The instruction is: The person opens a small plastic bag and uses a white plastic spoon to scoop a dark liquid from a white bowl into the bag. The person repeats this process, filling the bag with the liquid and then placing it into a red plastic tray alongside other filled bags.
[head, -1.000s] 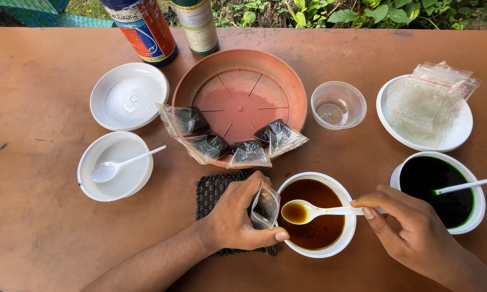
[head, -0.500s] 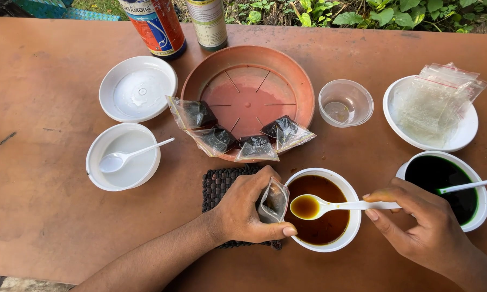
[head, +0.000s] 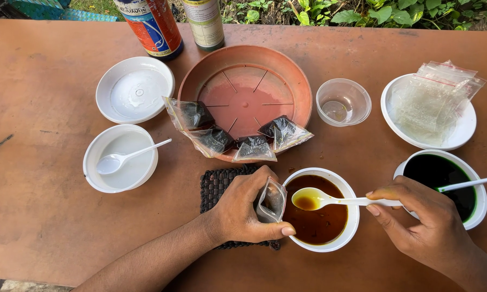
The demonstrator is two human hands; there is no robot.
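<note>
At the lower centre of the frame the left hand (head: 243,211) has its grip closed around a small clear plastic bag (head: 271,200), held open beside the round white bowl (head: 351,227) of brown liquid. The right hand (head: 421,224), lower right, pinches a white plastic spoon (head: 321,200) carrying amber liquid over that bowl. Under the left hand a dark woven mat (head: 216,186) lies on the brown desk (head: 49,227).

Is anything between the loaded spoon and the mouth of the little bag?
Nothing visible. The spoon, in the right hand, sits over the brown bowl beside the bag that the left hand holds.
</note>
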